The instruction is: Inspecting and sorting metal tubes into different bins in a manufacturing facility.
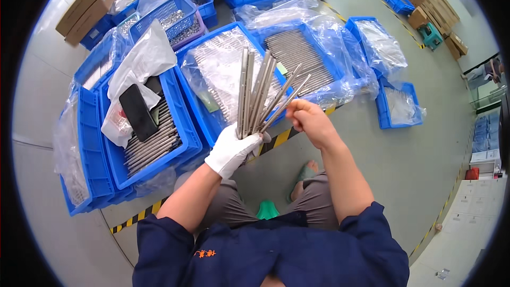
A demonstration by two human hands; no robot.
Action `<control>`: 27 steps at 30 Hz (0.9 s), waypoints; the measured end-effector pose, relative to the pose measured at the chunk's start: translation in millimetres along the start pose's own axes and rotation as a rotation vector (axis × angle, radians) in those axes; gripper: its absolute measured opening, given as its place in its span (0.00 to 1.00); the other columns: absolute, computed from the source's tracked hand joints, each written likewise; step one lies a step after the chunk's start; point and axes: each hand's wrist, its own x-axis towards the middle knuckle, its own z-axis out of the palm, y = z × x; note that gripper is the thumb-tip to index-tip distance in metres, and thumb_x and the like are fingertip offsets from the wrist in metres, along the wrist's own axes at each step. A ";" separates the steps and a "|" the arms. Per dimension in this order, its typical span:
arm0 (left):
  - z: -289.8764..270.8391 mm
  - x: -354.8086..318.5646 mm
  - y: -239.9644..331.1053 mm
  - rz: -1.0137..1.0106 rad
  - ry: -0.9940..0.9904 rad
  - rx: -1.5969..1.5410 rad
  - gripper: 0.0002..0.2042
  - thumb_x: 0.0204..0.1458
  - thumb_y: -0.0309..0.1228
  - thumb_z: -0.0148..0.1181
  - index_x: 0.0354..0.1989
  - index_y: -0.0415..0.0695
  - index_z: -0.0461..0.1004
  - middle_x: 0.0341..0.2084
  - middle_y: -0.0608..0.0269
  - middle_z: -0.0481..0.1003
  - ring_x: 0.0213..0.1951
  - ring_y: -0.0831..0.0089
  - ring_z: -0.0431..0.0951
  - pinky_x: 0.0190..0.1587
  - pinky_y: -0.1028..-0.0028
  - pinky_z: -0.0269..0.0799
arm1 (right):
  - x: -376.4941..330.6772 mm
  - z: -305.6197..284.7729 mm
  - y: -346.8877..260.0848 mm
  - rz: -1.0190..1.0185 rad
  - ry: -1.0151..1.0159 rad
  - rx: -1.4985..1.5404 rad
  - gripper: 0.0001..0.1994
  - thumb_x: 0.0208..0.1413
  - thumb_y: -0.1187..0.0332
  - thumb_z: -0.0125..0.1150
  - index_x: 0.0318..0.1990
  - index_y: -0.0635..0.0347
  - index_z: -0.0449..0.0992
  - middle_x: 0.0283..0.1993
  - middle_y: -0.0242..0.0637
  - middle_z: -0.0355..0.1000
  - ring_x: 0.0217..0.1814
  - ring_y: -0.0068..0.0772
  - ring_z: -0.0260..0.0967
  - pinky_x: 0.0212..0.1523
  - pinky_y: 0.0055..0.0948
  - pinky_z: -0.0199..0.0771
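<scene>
My left hand (232, 150), in a white glove, is closed around a fanned bundle of long thin metal rods (257, 93) that point up and away from me. Two of them lean out to the right. My bare right hand (313, 123) is beside these leaning rods, its fingers curled in a pinch. Whether anything is between those fingertips is too small to tell. Beyond the bundle, a blue crate (180, 56) holds rows of similar rods under clear plastic. Another blue crate (313, 27) to its right is filled with rods lying side by side.
At the left, a blue crate (194, 141) holds dark-tipped rods, with a black phone (138, 111) and white plastic bag (142, 53) on top. Small metal parts fill a blue basket (163, 18). Smaller blue crates (383, 114) stand right. Yellow-black tape (139, 217) crosses the floor; a green stool (267, 210) is below me.
</scene>
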 end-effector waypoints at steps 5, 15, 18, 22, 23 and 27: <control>-8.8 -0.8 -3.3 0.024 0.009 -0.028 0.10 0.42 0.29 0.56 0.33 0.38 0.71 0.26 0.63 0.74 0.24 0.82 0.68 0.27 0.81 0.64 | 5.6 -10.4 -10.7 -0.243 0.060 0.040 0.12 0.49 0.78 0.43 0.40 0.64 0.70 0.32 0.33 0.69 0.29 0.20 0.64 0.29 0.17 0.64; -6.7 4.5 -5.3 -0.014 -0.010 -0.108 0.13 0.42 0.29 0.56 0.37 0.38 0.68 0.25 0.62 0.73 0.21 0.83 0.66 0.24 0.83 0.63 | 3.1 -10.3 -21.1 -0.426 0.080 0.435 0.12 0.54 0.75 0.42 0.45 0.69 0.66 0.45 0.42 0.66 0.46 0.30 0.66 0.46 0.26 0.68; -7.9 5.8 -7.7 0.028 -0.002 -0.114 0.13 0.42 0.29 0.56 0.37 0.38 0.69 0.25 0.62 0.73 0.21 0.83 0.66 0.24 0.83 0.62 | 2.0 -2.4 -23.1 -0.487 0.120 0.434 0.12 0.54 0.75 0.42 0.45 0.68 0.66 0.45 0.41 0.66 0.46 0.31 0.65 0.47 0.26 0.67; -6.5 4.4 -5.6 -0.001 0.016 -0.137 0.12 0.42 0.29 0.55 0.37 0.38 0.69 0.25 0.63 0.73 0.21 0.84 0.66 0.24 0.83 0.62 | -3.9 14.5 -23.9 -0.546 0.210 0.307 0.12 0.55 0.75 0.42 0.45 0.69 0.66 0.44 0.41 0.66 0.46 0.30 0.65 0.47 0.25 0.66; -4.2 3.4 -6.1 0.013 0.032 -0.124 0.12 0.42 0.29 0.56 0.36 0.38 0.69 0.25 0.63 0.73 0.21 0.84 0.66 0.24 0.83 0.62 | -6.1 19.3 -21.7 -0.579 0.339 0.130 0.12 0.55 0.75 0.41 0.45 0.69 0.66 0.44 0.41 0.66 0.46 0.29 0.65 0.48 0.25 0.65; 7.7 1.2 -12.1 0.037 0.065 -0.128 0.11 0.43 0.29 0.55 0.36 0.38 0.69 0.25 0.65 0.73 0.20 0.85 0.65 0.23 0.84 0.62 | 4.5 34.0 -6.7 -0.764 0.597 0.006 0.12 0.56 0.73 0.41 0.45 0.69 0.65 0.42 0.39 0.67 0.45 0.26 0.65 0.47 0.24 0.65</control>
